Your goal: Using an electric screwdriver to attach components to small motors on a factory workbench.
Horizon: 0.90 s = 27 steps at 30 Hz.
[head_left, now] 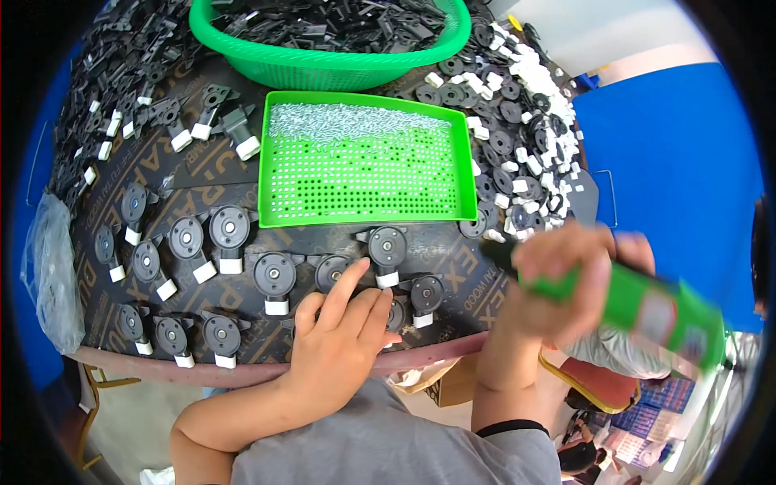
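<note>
With fingers spread, the left hand (pixel 339 339) is resting among round black parts (pixel 275 272) on the dark table's (pixel 214 182) near side, while the right hand (pixel 570 273) is gripping a green power tool (pixel 618 295), blue panelling (pixel 675 145) standing far right.

The grey shirt (pixel 364 444) has a black-trimmed right sleeve (pixel 527 454).

Grn-bodied pwr tool (pixel 621 299) and blk wheel assemblies (pixel 274 275), dark tabletop (pixel 453 263).
Tool: blk nose, blurred, held aslant at near R, nose to upper L. Assemblies: lying flat in loose rows, L to ctr; round discs, wht end blocks toward near edge; some partly hidden.
</note>
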Each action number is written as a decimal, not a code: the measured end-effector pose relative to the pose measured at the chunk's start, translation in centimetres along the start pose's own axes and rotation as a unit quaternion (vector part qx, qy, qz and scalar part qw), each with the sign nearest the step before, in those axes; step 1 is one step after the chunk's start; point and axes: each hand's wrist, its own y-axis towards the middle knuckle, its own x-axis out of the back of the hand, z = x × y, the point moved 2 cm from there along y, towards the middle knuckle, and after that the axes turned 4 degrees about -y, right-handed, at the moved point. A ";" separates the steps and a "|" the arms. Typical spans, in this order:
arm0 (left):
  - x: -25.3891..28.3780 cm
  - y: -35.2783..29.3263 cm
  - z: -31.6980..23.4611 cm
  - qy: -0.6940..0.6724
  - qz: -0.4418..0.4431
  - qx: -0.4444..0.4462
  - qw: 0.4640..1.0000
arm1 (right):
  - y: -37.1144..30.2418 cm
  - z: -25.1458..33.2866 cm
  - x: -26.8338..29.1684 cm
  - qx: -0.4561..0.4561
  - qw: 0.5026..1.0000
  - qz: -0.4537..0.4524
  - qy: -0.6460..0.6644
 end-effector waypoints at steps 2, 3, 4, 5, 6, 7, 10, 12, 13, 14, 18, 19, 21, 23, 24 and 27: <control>-0.3 -0.1 0.1 0.007 -0.006 0.030 1.000 | 1.0 -4.1 -0.4 -0.046 0.997 -0.048 -0.050; -0.2 0.1 -0.1 0.011 0.007 0.034 0.999 | 1.2 -5.8 0.4 -0.064 0.998 -0.024 -0.006; 0.0 0.3 -0.3 0.007 0.006 0.029 1.000 | 1.2 -6.6 0.9 -0.069 0.997 -0.019 -0.043; 0.3 0.3 -0.3 -0.014 0.017 0.041 0.999 | 0.9 -7.3 1.3 -0.071 0.997 -0.016 -0.033; 0.5 0.4 -0.3 -0.035 0.028 0.053 0.998 | 0.8 -7.7 1.5 -0.073 0.997 -0.013 -0.024; 0.6 0.5 -0.3 -0.035 0.029 0.053 0.998 | 0.8 -7.9 1.7 -0.074 0.997 -0.014 -0.024; 0.8 0.7 0.0 -0.044 0.043 0.059 0.996 | 0.7 -7.9 1.7 -0.055 0.998 0.001 0.008; 0.7 0.7 0.2 -0.039 0.038 0.064 0.996 | 0.7 -8.1 1.6 -0.050 0.998 0.007 -0.033; 0.7 0.7 0.3 -0.039 0.041 0.063 0.996 | 0.6 -8.2 1.5 -0.051 0.998 0.006 -0.034; 0.7 0.7 0.3 -0.042 0.041 0.066 0.996 | 0.6 -8.3 1.4 -0.050 0.998 0.004 -0.023; 0.9 0.9 0.4 -0.060 0.040 0.070 0.995 | 0.5 -8.3 1.5 -0.057 0.998 -0.009 -0.013; 0.9 0.9 0.4 -0.059 0.039 0.071 0.995 | 0.5 -8.2 1.5 -0.056 0.998 -0.008 -0.011; 1.0 1.0 0.4 -0.074 0.036 0.069 0.994 | 0.5 -8.1 1.6 -0.049 0.999 -0.003 -0.019; 1.0 0.9 0.4 -0.080 0.032 0.068 0.994 | 0.3 -8.0 1.5 -0.048 0.999 -0.002 -0.019; 1.0 0.8 0.4 -0.086 0.030 0.067 0.994 | 0.2 -7.9 1.5 -0.050 0.999 -0.002 -0.022; 0.9 0.7 0.5 -0.089 0.027 0.065 0.994 | 0.1 -7.9 1.3 -0.040 0.999 -0.003 -0.015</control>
